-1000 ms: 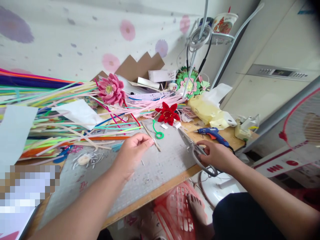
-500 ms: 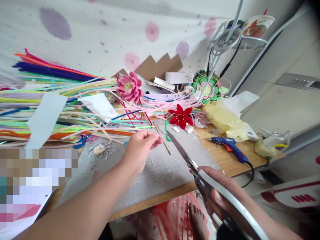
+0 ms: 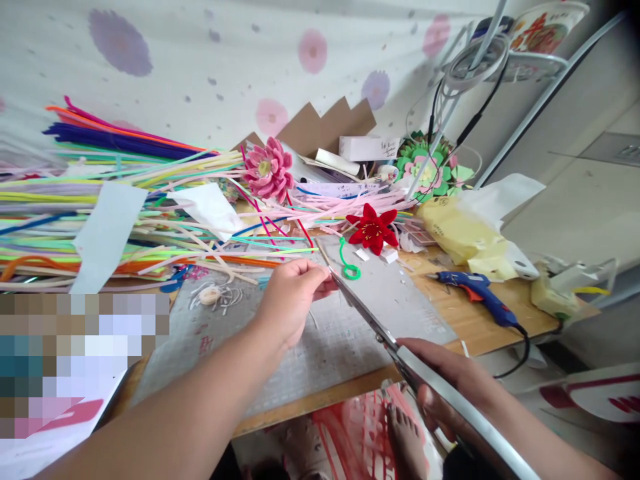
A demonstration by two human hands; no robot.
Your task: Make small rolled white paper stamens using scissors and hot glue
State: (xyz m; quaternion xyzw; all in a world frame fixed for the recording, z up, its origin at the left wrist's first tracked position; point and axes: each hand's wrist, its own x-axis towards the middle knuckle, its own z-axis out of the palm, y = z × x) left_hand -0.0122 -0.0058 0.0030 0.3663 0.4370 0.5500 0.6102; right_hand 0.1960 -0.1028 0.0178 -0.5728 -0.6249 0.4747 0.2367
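My left hand is pinched above the grey cutting mat, thumb against forefinger. Whatever lies between those fingertips is too small to make out. In my right hand is a pair of large metal scissors, the blades nearly closed and their tips at my left fingertips. Just beyond the tips, a green pipe cleaner curled into a ring at one end rests on the mat. A red fuzzy flower lies behind it. Left of my left hand is a small cream bundle with loose white strands.
Bundles of colored pipe cleaners cover the table's left side. A pink flower stands behind the mat. At right lie a blue glue gun with a black cable and a yellow plastic bag. A metal stand rises behind.
The scissors have moved left, bringing their tips to my left fingertips, and the blades look more closed. My left hand keeps its pinch. The whole view has shifted slightly.
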